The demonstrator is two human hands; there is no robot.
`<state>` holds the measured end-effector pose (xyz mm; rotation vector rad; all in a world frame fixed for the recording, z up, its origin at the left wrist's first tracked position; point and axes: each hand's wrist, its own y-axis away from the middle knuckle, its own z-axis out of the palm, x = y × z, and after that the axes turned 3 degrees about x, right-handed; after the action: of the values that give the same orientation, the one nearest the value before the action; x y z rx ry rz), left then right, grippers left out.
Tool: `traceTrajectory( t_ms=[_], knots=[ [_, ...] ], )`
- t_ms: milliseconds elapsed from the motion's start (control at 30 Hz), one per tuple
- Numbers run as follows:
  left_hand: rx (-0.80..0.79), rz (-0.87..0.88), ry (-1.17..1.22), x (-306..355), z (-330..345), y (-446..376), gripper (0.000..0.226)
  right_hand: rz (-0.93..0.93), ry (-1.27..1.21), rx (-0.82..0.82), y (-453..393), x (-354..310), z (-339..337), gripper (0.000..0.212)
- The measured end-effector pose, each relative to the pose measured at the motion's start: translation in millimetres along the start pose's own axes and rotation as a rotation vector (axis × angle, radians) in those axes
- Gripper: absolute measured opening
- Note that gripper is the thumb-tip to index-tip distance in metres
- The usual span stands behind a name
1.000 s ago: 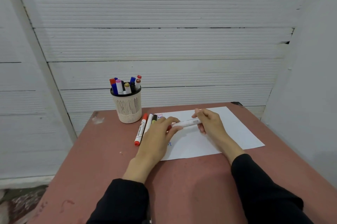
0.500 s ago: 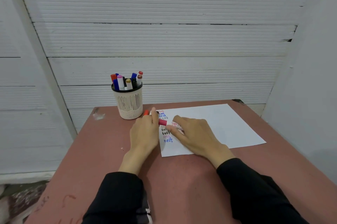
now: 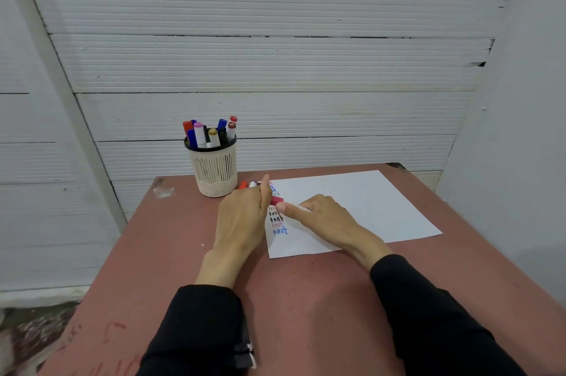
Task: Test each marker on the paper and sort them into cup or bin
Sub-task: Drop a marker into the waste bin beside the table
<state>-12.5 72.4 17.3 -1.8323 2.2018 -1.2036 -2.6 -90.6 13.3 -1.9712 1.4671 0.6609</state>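
A white sheet of paper [image 3: 352,207] lies on the reddish table, with several small "test" words in different colours along its left edge. My left hand [image 3: 245,216] sits at that edge and pinches a pink marker cap [image 3: 277,200]. My right hand [image 3: 324,219] rests on the paper beside it, curled round a white marker [image 3: 303,207] that is mostly hidden under the fingers. Its thumb points toward the cap. A cream slotted cup [image 3: 214,173] holds several markers behind my left hand.
Two loose markers, one with a red end [image 3: 243,184] and one with a white end [image 3: 252,183], lie between the cup and the paper, mostly hidden by my left hand. White panelled walls close in the table [image 3: 183,253] behind and to the right. No bin is in view.
A second ago both hands held the capped marker over the paper's middle. The cap has come off into my left hand, and both hands have moved to the paper's left edge.
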Motion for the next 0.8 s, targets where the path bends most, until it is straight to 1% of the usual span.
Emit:
traceTrajectory(
  t_ms=[33, 100, 167, 233, 300, 367, 433, 533, 600, 633, 667, 700, 733, 800],
  knots=[
    [0.025, 0.013, 0.027, -0.8, -0.8, -0.2, 0.05, -0.002, 0.0, 0.009, 0.6, 0.1, -0.7, 0.069],
    [0.042, -0.024, 0.197, -5.7, 1.8, -1.1, 0.044, 0.0, 0.026, 0.037, 2.5, 1.0, -2.7, 0.071],
    [0.054, -0.148, 0.441, -8.8, 2.6, -5.1, 0.037, 0.04, 0.064, 0.049, 1.7, 5.8, -5.8, 0.07],
    [0.066, -0.296, 0.602, -14.2, 3.8, -10.4, 0.031, 0.114, 0.072, 0.064, -2.5, 16.5, -9.4, 0.057],
    [0.015, -0.384, 0.696, -19.5, 4.3, -13.3, 0.023, 0.162, 0.016, 0.105, -6.9, 29.9, -14.3, 0.039],
    [-0.035, -0.381, 0.671, -24.9, 8.7, -13.2, 0.019, 0.151, -0.071, 0.149, -8.4, 40.3, -18.7, 0.022],
    [-0.062, -0.29, 0.55, -26.9, 10.7, -12.6, 0.01, 0.108, -0.215, 0.208, -9.3, 43.7, -23.4, 0.004],
    [-0.133, -0.148, 0.379, -25.4, 10.3, -10.1, 0.015, 0.067, -0.49, 0.307, -10.3, 35.6, -29.6, 0.016],
    [-0.174, -0.108, 0.291, -24.4, 10.5, -9.1, 0.016, 0.083, -0.741, 0.31, -10.1, 26.2, -32.8, 0.027],
    [-0.187, -0.103, 0.238, -24.1, 10.7, -8.4, 0.017, 0.081, -0.821, 0.287, -10.4, 23.6, -32.8, 0.031],
    [-0.199, -0.109, 0.183, -24.0, 11.6, -7.9, 0.019, 0.075, -0.835, 0.264, -10.5, 23.0, -31.7, 0.032],
    [-0.205, -0.111, 0.143, -23.3, 12.2, -6.9, 0.022, 0.069, -0.791, 0.241, -10.8, 24.2, -29.4, 0.032],
    [-0.206, -0.105, 0.124, -23.0, 13.4, -5.9, 0.024, 0.062, -0.698, 0.214, -11.1, 27.8, -26.2, 0.032],
    [-0.227, -0.086, 0.101, -23.7, 15.5, -4.1, 0.026, 0.052, -0.437, 0.136, -10.3, 35.7, -18.7, 0.04]
  ],
)
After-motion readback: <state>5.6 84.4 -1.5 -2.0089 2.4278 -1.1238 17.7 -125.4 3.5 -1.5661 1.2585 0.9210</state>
